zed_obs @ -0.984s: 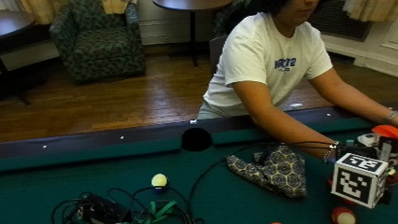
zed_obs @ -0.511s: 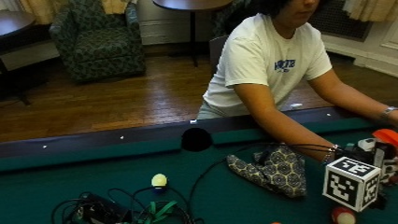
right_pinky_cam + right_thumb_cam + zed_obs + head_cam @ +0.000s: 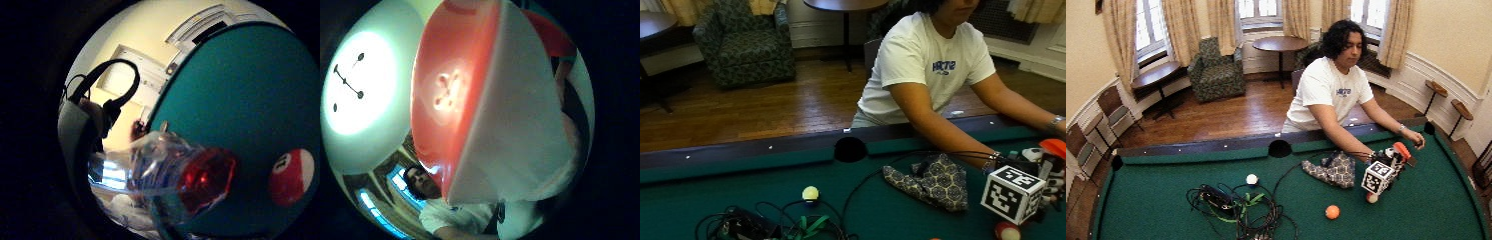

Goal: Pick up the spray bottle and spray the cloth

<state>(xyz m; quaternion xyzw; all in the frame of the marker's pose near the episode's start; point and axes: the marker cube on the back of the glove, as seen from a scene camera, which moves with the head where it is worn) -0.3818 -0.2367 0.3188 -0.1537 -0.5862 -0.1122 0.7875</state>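
A spray bottle with an orange-red head (image 3: 1056, 148) stands upright in my gloved right hand (image 3: 1029, 165) at the table's right side, just right of the cloth. The cloth (image 3: 933, 181), dark with a pale pattern, lies crumpled on the green felt. In the wide outside view the bottle (image 3: 1401, 150) is a little above the felt, with the person's bare left hand (image 3: 1415, 143) close beside its head. The orange and white spray head (image 3: 470, 100) fills the thumb side palm view. The clear bottle body (image 3: 165, 170) shows close in the little finger side palm view.
A red-striped ball (image 3: 1006, 231) lies on the felt (image 3: 1439, 200) just below the hand. An orange ball (image 3: 1332, 212) and a white ball (image 3: 1252, 179) lie further left, beside a tangle of cables (image 3: 1232, 205). A side pocket (image 3: 850, 149) sits in the far rail.
My hand with the bottle has shifted slightly left toward the cloth and a little lower. The cloth and the balls have not moved.
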